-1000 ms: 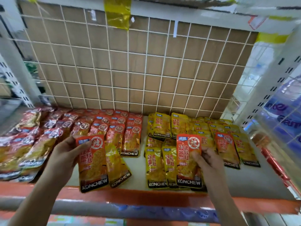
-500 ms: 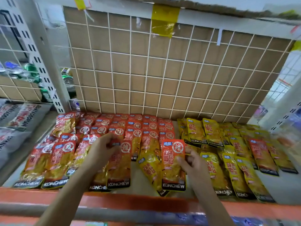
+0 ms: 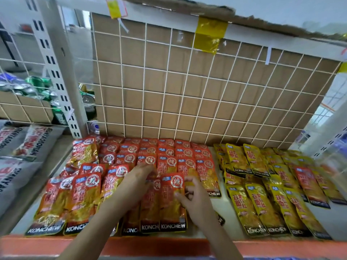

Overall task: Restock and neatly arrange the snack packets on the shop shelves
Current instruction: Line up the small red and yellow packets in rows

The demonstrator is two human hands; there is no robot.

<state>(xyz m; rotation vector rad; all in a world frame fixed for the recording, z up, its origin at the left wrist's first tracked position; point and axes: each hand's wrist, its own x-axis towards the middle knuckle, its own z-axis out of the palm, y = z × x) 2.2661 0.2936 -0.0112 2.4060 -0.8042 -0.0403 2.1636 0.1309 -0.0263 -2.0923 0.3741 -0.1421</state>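
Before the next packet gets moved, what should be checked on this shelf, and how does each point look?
1. Front red packet level with its row's lower edge: ok.
2. Right hand grip on that packet: cannot tell; only the thumb plainly lies on it.
3. Left hand resting on the red packets, fingers straight: ok.
4. Yellow packets free of strays: not ok; one stray red packet lies among them.
5. Dark packet corner beside the right wrist tucked into a row: not ok.
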